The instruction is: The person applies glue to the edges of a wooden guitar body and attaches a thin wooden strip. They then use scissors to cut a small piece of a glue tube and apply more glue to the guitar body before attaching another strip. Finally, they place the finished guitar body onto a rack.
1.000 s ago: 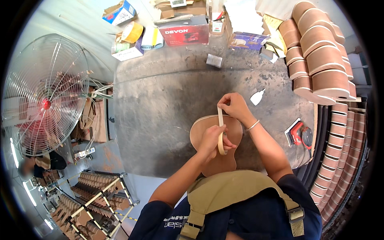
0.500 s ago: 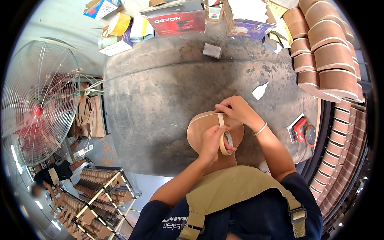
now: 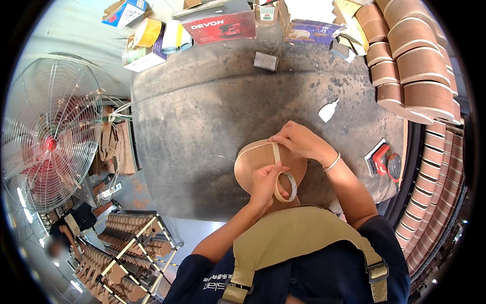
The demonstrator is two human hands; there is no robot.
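Observation:
A small wooden instrument body [image 3: 246, 166], curvy like a ukulele's with pale edging, lies on the dark worktable in front of me. A strip of masking tape [image 3: 276, 152] runs from its far edge toward my left hand [image 3: 264, 183]. That hand is closed around the masking tape roll [image 3: 279, 195], some fingers passing through the ring. At the far edge, my right hand [image 3: 299, 141] pinches the body's rim where the strip meets it, thumb and fingers closed. The near part of the body is hidden behind my left hand and the tan apron.
A white squeeze bottle [image 3: 328, 111] and a red-and-black sander-like tool [image 3: 382, 160] lie to the right. Farther off sit a grey block [image 3: 266, 61] and boxes [image 3: 219, 28]. Curved wooden parts [image 3: 425, 71] are stacked at right. A large fan [image 3: 50, 144], racks [image 3: 126, 253] and another person [image 3: 76, 223] are at left.
The tape roll has swung in my left hand, its ring now showing more openly. My left hand has shifted slightly nearer to me. My right hand stays on the body's far rim.

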